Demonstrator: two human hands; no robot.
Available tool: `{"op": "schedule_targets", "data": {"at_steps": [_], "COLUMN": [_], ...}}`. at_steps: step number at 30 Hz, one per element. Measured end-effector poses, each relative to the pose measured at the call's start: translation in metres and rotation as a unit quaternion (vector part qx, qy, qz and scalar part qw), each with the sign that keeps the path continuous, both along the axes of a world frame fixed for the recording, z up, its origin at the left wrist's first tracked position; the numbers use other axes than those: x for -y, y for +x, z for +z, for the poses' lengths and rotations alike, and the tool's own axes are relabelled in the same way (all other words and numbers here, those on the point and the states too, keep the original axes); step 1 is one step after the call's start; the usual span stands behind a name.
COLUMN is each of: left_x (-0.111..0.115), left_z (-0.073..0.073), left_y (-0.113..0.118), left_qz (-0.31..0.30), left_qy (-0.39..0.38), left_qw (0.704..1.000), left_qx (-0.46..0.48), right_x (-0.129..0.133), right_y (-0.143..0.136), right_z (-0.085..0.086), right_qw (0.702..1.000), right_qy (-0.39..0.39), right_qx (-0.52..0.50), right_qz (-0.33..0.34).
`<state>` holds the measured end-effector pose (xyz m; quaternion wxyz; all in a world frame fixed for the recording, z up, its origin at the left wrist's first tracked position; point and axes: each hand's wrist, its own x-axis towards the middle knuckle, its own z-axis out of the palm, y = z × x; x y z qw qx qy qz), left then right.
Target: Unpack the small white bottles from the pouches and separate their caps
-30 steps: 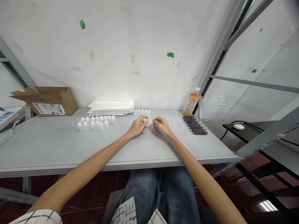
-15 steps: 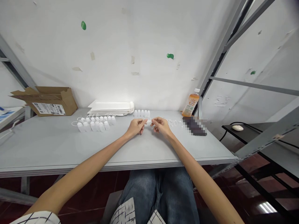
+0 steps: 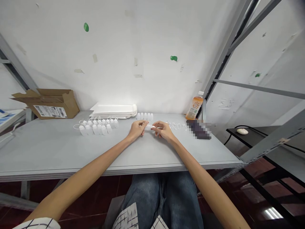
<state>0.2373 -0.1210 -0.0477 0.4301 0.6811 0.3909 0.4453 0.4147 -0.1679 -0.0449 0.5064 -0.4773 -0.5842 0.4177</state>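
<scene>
My left hand (image 3: 137,130) pinches one end of a thin white cord (image 3: 150,126) between thumb and forefinger. The cord's other side is closed in the fingers of my right hand (image 3: 163,130), a short gap away. Just behind the hands stands a row of several small white bottles (image 3: 145,116). More small white bottles (image 3: 95,128) are grouped to the left, with thin cord loops at their tops. Beside my right hand, loose white cord loops (image 3: 176,126) lie on the grey table (image 3: 152,154).
An opened cardboard box (image 3: 53,103) sits at the back left. Flat white sheets or envelopes (image 3: 113,110) are stacked against the wall. An orange drink bottle (image 3: 194,106) stands at the back right, behind a dark blurred object (image 3: 199,129). Metal posts (image 3: 228,57) frame the table.
The cord has shifted between my fingers: its curved loop now shows as a straighter strand. My right fingers have moved slightly left. Bottles and other objects stay in place.
</scene>
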Motion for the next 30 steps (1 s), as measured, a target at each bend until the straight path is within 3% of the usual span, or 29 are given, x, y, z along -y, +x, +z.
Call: {"op": "schedule_targets", "data": {"at_steps": [10,15,20,25,28,30], "left_x": [0.005,0.002,-0.001,-0.004,-0.005,-0.006], "left_z": [0.001,-0.002,-0.001,-0.001,-0.001,-0.001], "left_y": [0.004,0.004,0.003,0.001,0.001,0.0], "left_qz": [-0.085,-0.081,-0.036,-0.033,-0.041,-0.045], "left_qy": [0.032,0.024,0.005,-0.009,-0.015,-0.017], "left_qw": [0.996,0.996,0.999,0.999,0.998,0.998], "left_qx": [-0.024,-0.016,-0.007,0.034,0.04,0.034], "right_x": [-0.002,-0.002,-0.003,-0.006,-0.005,-0.002], "right_y": [0.001,0.001,0.003,0.021,0.042,0.056], "right_z": [-0.002,-0.003,-0.001,0.009,0.01,0.007], "right_qw": [0.999,0.999,0.997,0.972,0.922,0.887], "right_qy": [0.003,0.011,0.034,0.117,0.172,0.19], "right_qx": [0.0,0.011,0.032,0.061,0.141,0.215], "right_qz": [-0.033,-0.035,-0.065,-0.197,-0.318,-0.361]}}
